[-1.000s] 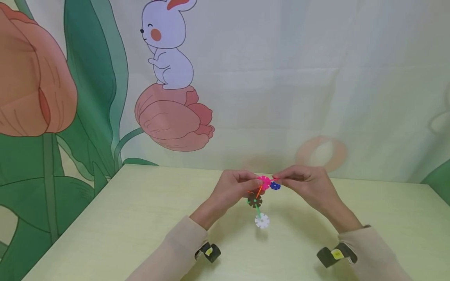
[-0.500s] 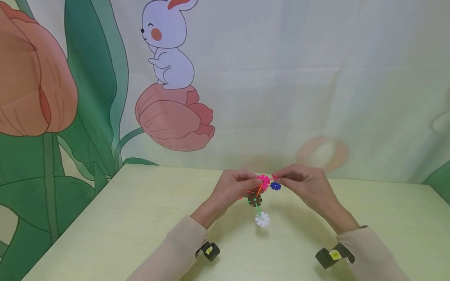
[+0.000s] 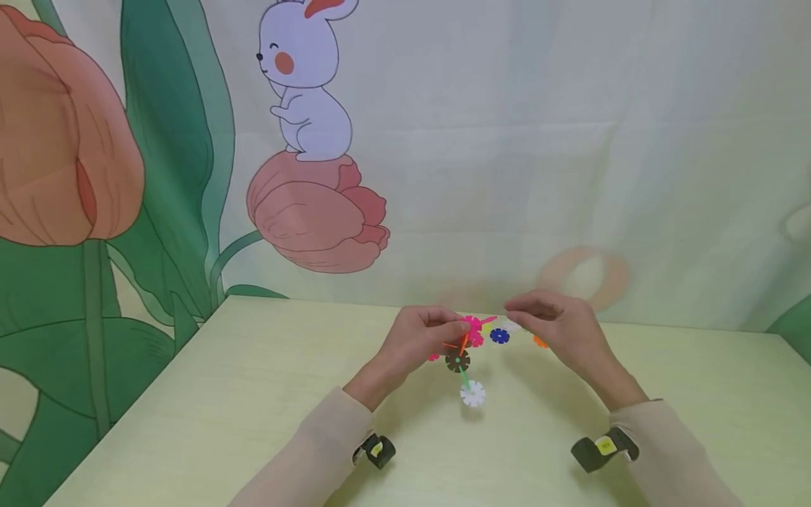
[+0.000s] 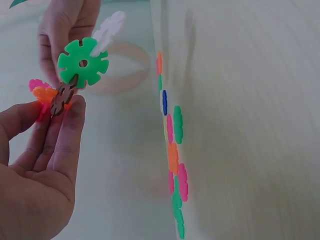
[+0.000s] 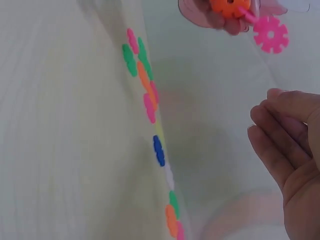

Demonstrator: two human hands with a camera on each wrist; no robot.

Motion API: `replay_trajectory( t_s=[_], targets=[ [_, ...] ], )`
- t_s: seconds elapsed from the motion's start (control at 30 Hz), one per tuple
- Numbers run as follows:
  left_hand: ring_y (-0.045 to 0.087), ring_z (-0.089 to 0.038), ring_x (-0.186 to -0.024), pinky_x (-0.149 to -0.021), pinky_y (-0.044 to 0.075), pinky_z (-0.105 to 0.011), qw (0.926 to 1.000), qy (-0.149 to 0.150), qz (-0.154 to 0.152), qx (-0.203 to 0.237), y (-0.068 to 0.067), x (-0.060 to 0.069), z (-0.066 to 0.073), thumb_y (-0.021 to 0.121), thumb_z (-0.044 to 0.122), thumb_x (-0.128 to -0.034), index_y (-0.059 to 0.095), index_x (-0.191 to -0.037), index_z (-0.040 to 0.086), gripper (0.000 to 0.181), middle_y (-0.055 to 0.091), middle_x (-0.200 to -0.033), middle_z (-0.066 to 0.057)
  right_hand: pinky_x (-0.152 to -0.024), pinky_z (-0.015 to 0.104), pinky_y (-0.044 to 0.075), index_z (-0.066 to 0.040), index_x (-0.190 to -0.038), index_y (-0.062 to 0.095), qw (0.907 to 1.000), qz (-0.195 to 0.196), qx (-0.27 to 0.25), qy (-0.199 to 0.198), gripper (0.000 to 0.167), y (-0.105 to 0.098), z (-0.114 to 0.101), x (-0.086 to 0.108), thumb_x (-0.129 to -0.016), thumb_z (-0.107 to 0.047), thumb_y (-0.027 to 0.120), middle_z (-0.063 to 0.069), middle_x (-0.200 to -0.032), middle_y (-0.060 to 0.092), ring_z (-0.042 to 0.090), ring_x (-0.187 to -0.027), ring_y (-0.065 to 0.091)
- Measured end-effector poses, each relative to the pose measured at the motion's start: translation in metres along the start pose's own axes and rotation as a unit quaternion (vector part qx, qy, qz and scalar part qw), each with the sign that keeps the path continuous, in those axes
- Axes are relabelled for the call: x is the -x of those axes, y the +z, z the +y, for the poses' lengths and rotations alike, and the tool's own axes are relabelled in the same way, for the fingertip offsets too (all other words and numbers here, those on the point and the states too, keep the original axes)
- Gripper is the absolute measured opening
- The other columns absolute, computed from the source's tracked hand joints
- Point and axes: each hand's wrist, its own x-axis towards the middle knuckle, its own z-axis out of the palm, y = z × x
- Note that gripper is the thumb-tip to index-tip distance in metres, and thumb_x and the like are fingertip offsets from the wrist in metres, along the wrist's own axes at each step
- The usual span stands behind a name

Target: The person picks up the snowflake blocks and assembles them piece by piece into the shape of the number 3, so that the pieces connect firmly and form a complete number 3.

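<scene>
Since half a second ago your right hand [image 3: 557,325] has drawn off to the right, away from the chain [image 3: 457,360] of notched discs, while your left hand [image 3: 426,336] has stayed nearly where it was. That left hand pinches the chain between thumb and fingers, above the desk [image 3: 253,401]. Towards you from the grip come the brown disc [image 4: 59,101], then the green disc [image 4: 72,62] joined to it, then the white disc [image 4: 111,29], lowest in the head view. At your fingers sits the orange disc [image 5: 227,7]; past it a pink disc [image 3: 471,325] shows its face by your thumb tip, and the end disc [image 5: 270,34], also pink, sticks out edge-on in the head view, towards your right hand. Your right hand holds nothing that shows: its fingers are loosely bent, with only a narrow space between thumb and index. Loose discs lie in a line along the far side of the desk, among them the blue disc [image 3: 499,336], which lies between your hands in the head view, and a loose orange disc [image 3: 541,341] just below your right hand.
</scene>
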Motion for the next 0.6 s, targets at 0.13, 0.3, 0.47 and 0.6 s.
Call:
replay_trajectory(
  t_s=[0.13,0.3,0.47,0.6],
  targets=[
    [0.078,-0.024,-0.085,-0.086,0.063,-0.034,0.9998,0.001,0.006,-0.017,-0.002,-0.001,0.005,0.076,0.022,-0.1004,0.081,-0.107,0.004,0.020,0.078,-0.093,-0.007,-0.081,0.021,0.060,-0.009,-0.114,0.081,0.9998,0.004,-0.013,0.012,0.020,0.000,0.009,-0.002,-0.096,-0.019,0.082,0.004,-0.108,0.079,0.023,-0.100,0.077],
    [0.077,-0.023,-0.088,-0.086,0.063,-0.035,0.9996,0.013,0.011,-0.021,-0.008,0.001,0.008,0.076,0.024,-0.1009,0.080,-0.112,0.004,0.023,0.078,-0.097,-0.007,-0.082,0.027,0.061,-0.008,-0.113,0.081,0.9995,-0.029,-0.002,-0.007,0.019,0.014,0.012,-0.005,-0.095,-0.015,0.083,0.003,-0.108,0.079,0.023,-0.096,0.077],
    [0.078,-0.025,-0.089,-0.086,0.063,-0.036,0.9993,0.027,0.014,-0.022,-0.018,0.005,0.009,0.075,0.022,-0.1014,0.080,-0.116,0.003,0.025,0.078,-0.101,-0.008,-0.082,0.033,0.060,-0.008,-0.111,0.080,0.9960,-0.088,0.012,0.004,0.020,0.034,0.017,-0.009,-0.093,-0.016,0.084,0.000,-0.103,0.078,0.020,-0.094,0.074],
    [0.078,-0.025,-0.088,-0.086,0.064,-0.036,0.9992,0.027,0.012,-0.026,-0.027,0.008,0.006,0.074,0.020,-0.1013,0.079,-0.113,0.001,0.023,0.078,-0.100,-0.009,-0.082,0.034,0.059,-0.006,-0.111,0.080,0.9902,-0.137,0.024,0.010,0.023,0.051,0.022,-0.015,-0.093,-0.018,0.085,-0.004,-0.097,0.076,0.018,-0.092,0.071]
  ],
)
